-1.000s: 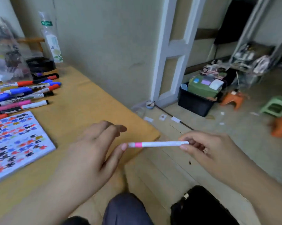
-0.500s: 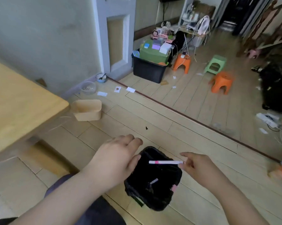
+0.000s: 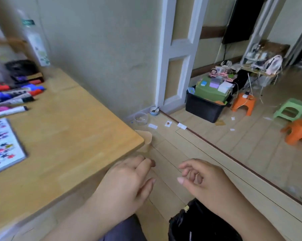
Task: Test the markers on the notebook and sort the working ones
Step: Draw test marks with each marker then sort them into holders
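Presently we note both hands empty above the floor: left hand [image 3: 127,185] with fingers loosely curled just off the table [image 3: 73,136] corner, right hand [image 3: 205,181] likewise relaxed, thumb and forefinger apart, over the black bin [image 3: 197,223]. Markers [image 3: 12,96] lie in a row at the table's far left; the notebook [image 3: 2,145], blurred, appears to lie just before them, covered in coloured marks.
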The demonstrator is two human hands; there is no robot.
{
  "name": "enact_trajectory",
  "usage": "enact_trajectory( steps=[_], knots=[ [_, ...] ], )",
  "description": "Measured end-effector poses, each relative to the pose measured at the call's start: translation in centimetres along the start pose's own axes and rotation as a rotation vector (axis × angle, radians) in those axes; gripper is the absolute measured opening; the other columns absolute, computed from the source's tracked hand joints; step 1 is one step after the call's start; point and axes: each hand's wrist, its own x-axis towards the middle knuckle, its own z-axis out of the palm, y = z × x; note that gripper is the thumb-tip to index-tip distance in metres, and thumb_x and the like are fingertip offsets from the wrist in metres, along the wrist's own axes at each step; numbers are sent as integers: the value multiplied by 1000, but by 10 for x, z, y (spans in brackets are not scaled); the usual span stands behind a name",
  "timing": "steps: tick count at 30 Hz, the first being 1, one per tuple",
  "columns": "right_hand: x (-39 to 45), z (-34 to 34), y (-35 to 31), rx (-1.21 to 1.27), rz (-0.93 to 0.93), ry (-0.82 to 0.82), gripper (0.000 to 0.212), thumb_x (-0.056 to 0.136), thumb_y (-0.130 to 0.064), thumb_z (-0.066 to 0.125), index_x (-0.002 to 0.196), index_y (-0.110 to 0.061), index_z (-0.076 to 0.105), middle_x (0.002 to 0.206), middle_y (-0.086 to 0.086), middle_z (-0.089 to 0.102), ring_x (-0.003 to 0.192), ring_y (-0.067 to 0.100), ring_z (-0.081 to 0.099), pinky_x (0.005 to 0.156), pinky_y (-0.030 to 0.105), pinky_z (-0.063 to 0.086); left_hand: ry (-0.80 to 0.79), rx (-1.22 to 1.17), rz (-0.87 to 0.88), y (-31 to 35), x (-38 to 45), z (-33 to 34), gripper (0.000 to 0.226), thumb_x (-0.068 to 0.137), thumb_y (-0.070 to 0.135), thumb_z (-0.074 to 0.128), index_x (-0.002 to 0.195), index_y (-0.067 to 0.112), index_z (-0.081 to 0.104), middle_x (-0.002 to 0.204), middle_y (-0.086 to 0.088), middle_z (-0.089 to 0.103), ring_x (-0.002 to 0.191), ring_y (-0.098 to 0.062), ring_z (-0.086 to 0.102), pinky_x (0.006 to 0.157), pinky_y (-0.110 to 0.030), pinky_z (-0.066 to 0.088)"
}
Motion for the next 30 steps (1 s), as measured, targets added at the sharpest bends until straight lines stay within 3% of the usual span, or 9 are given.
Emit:
enact_trajectory(
  steps=[5,9,12,17,22,26,30],
  knots=[
    [45,36,-84,30,-306,-97,17,78,-31,69,93,-37,64,93,-21,57,81,6,54,69,10,40,107,112,-166,-50,-35,-68,25,83,39,46,100,22,54,81,11,55,73,-5,50,64,-14,35],
    [81,77,-147,3,-521,-211,20,78,-34,66,98,-32,65,85,-19,56,78,3,50,67,9,36,163,219,-286,-91,-72,-120,25,83,39,45,101,23,52,81,11,56,72,-2,49,64,-14,36],
    [106,112,-191,-28,-643,-299,21,80,-30,69,100,-28,65,83,-17,56,80,5,50,66,9,36,177,320,-378,-121,-103,-153,25,83,38,44,99,20,53,82,8,59,71,-8,56,61,-16,37],
    [145,167,-251,-58,-724,-394,18,83,-22,69,100,-23,65,85,-12,57,79,6,51,66,11,39,191,432,-515,-168,-145,-189,28,80,37,43,94,17,58,81,3,62,66,-19,61,48,-29,50],
    [180,217,-290,-133,-716,-446,18,87,-27,63,104,-24,63,86,-14,55,72,8,54,75,25,48,160,466,-619,-216,-164,-205,22,72,22,64,91,11,62,80,-4,64,66,-27,63,48,-31,49],
    [203,250,-313,-247,-759,-424,31,92,-30,58,122,-22,56,107,-9,53,90,11,53,78,26,45,260,372,-723,-240,-172,-198,21,78,27,58,93,13,60,90,-3,64,82,-27,61,63,-34,51],
    [230,284,-333,-292,-814,-361,38,93,-27,56,130,-19,52,126,-1,50,120,16,44,98,30,39,269,331,-707,-248,-178,-193,27,80,34,48,92,13,60,85,-3,62,81,-27,59,66,-36,51]
  ],
)
